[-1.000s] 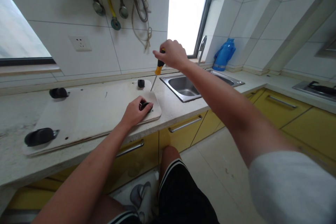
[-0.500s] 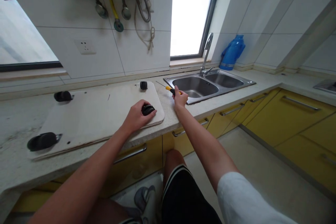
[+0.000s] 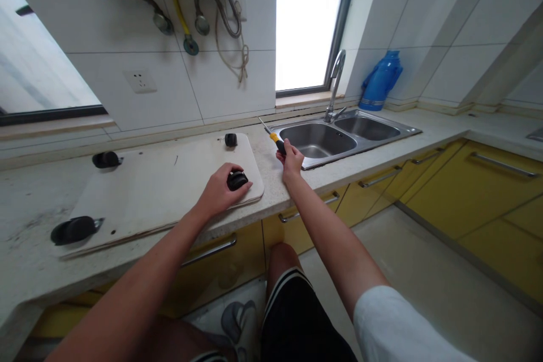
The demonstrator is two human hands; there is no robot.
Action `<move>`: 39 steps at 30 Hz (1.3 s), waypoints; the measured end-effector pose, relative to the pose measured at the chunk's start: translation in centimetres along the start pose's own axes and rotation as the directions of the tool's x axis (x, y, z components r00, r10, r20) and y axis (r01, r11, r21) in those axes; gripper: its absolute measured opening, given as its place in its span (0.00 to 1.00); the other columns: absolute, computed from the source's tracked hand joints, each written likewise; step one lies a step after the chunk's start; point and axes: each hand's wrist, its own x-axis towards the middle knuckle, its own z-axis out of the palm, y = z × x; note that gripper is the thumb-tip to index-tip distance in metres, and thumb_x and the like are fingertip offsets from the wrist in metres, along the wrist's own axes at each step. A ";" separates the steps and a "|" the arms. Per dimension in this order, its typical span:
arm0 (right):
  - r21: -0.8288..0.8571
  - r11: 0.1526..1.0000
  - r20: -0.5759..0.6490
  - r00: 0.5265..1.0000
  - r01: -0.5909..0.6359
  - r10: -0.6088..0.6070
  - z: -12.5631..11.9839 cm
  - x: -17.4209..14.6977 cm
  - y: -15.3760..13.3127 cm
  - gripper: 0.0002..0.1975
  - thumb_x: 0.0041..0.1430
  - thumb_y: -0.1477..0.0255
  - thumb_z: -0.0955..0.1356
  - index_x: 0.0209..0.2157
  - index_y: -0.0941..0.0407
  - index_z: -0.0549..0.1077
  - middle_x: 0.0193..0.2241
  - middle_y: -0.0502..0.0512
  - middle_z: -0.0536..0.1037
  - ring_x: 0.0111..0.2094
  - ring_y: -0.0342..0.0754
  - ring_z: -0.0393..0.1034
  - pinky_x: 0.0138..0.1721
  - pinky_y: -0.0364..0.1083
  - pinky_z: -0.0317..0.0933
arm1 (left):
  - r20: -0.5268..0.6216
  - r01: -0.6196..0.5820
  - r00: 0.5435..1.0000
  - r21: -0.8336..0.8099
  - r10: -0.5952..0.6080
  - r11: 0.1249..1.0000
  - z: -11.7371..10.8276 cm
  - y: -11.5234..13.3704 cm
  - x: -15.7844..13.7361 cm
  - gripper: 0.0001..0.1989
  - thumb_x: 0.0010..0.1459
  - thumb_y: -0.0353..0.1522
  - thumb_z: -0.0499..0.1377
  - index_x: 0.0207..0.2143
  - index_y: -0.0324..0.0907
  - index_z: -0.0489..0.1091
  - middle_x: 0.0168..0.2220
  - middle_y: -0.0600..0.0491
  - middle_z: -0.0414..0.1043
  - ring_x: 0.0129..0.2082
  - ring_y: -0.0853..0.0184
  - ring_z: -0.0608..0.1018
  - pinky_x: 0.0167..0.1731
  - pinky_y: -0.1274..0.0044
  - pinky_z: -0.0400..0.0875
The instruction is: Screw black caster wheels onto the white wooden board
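A white board (image 3: 169, 181) lies flat on the counter with a black caster wheel near each corner. My left hand (image 3: 220, 188) is closed around the caster wheel (image 3: 237, 180) at the near right corner. In my right hand (image 3: 291, 160) is a screwdriver (image 3: 275, 139) with a yellow and black handle, held by the handle between the board and the sink. Its thin shaft points up and to the left, toward the wall. The other caster wheels sit at the far right (image 3: 231, 139), far left (image 3: 106, 159) and near left (image 3: 74, 230).
A steel double sink (image 3: 318, 138) with a tap (image 3: 337, 82) is set into the counter (image 3: 271, 181) on the right. Behind it stands a blue thermos flask (image 3: 379, 80). Hoses (image 3: 184, 3) hang on the tiled wall. Yellow drawers (image 3: 220, 260) line the front below.
The screwdriver has tilted, so its shaft now points more steeply upward. My left hand stays on the same caster wheel. The view has shifted slightly.
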 end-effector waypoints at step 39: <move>-0.074 0.996 0.147 0.988 0.054 -0.043 0.5 -1.1 0.1 0.18 0.75 0.59 0.73 0.55 0.58 0.79 0.50 0.57 0.83 0.45 0.49 0.81 0.47 0.52 0.80 | -0.021 -0.020 1.000 0.010 0.020 1.000 0.2 0.1 -0.1 0.20 0.66 0.49 0.66 0.49 0.45 0.73 0.48 0.46 0.80 0.48 0.54 0.83 0.52 0.63 0.78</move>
